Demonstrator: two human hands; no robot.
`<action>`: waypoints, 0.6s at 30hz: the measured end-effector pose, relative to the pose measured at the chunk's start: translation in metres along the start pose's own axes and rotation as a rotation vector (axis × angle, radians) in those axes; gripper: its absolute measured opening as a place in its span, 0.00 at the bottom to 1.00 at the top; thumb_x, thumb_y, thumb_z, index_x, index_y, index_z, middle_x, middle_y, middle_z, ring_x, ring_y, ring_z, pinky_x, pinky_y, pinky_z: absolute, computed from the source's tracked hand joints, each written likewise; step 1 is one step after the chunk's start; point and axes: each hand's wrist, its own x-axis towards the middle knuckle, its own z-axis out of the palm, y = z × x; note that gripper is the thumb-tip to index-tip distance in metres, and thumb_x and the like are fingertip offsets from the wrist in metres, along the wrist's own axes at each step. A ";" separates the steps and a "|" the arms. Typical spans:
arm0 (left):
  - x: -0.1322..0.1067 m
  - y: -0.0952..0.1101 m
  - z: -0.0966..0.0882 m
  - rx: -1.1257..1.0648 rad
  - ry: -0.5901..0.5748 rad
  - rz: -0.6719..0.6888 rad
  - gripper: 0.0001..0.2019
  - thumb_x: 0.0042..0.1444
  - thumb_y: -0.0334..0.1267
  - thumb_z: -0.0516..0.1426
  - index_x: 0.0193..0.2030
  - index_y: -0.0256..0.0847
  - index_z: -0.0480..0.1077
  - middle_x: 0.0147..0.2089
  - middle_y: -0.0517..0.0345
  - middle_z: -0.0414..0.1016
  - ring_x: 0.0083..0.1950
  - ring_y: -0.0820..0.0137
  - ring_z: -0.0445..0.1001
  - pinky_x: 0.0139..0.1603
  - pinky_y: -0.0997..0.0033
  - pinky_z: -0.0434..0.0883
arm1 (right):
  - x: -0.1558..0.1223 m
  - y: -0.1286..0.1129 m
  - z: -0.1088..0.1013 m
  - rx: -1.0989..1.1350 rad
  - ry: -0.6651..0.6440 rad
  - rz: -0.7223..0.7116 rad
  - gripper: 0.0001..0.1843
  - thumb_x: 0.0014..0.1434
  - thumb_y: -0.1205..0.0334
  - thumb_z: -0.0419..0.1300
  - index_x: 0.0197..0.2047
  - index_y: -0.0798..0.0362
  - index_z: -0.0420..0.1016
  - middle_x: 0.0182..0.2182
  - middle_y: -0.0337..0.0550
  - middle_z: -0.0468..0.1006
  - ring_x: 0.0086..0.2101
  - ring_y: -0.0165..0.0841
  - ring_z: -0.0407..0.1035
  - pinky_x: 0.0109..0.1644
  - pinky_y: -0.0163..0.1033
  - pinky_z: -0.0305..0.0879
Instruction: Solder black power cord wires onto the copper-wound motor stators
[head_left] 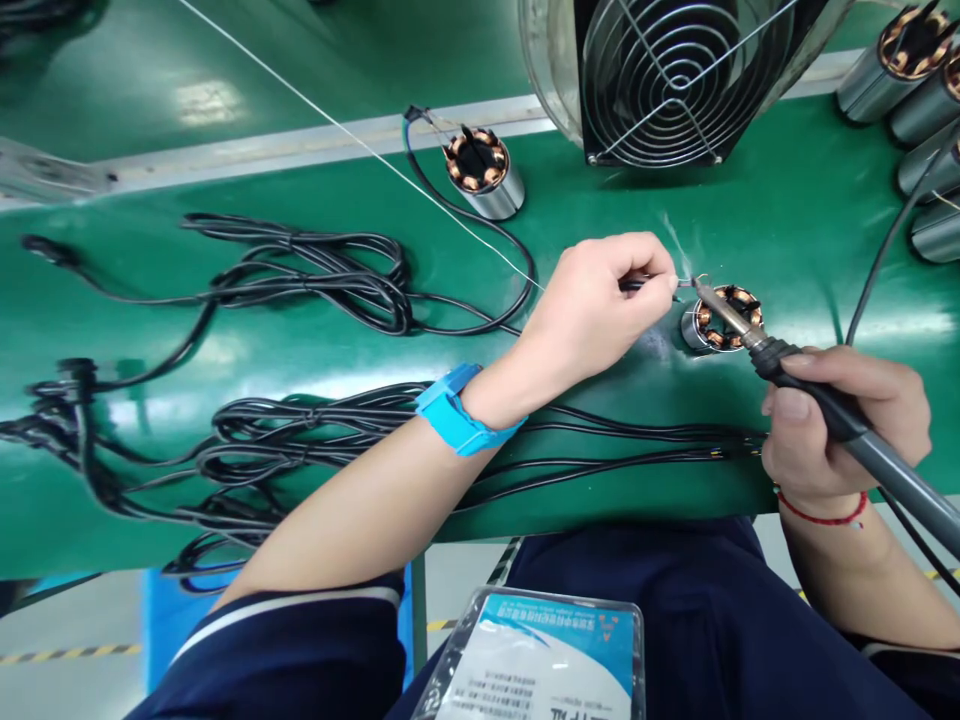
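My left hand [600, 295] pinches the end of a black cable, its thin wires reaching toward a motor stator [721, 318] with copper windings. A thin strand of solder wire [352, 138] runs from the upper left down to this hand. My right hand [847, 415] is wrapped round the handle of a soldering iron [795, 375]. Its tip meets the wire ends just above the stator's rim, and faint smoke rises there. Part of the cable is hidden inside my left fingers.
Another stator [487, 175] with a cable attached stands at the back. Bundled black cables [300, 270] lie on the left of the green table [600, 520]. A fan [679, 85] with a wire guard faces the work. Several stators [885, 65] stand at the right.
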 end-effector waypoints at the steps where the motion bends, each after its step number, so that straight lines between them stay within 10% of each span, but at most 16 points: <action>1: 0.000 0.000 0.000 0.004 0.004 0.000 0.08 0.53 0.27 0.54 0.24 0.39 0.66 0.26 0.62 0.66 0.31 0.74 0.65 0.34 0.72 0.63 | 0.000 0.000 0.000 0.000 -0.007 0.003 0.10 0.57 0.63 0.62 0.44 0.53 0.77 0.27 0.39 0.77 0.24 0.30 0.73 0.26 0.35 0.70; 18: 0.000 0.004 0.000 0.066 0.040 0.016 0.07 0.53 0.28 0.55 0.25 0.39 0.65 0.26 0.60 0.68 0.31 0.74 0.66 0.35 0.72 0.65 | 0.001 0.006 -0.002 -0.057 0.009 -0.063 0.14 0.56 0.61 0.63 0.46 0.52 0.77 0.24 0.37 0.76 0.20 0.28 0.68 0.21 0.35 0.63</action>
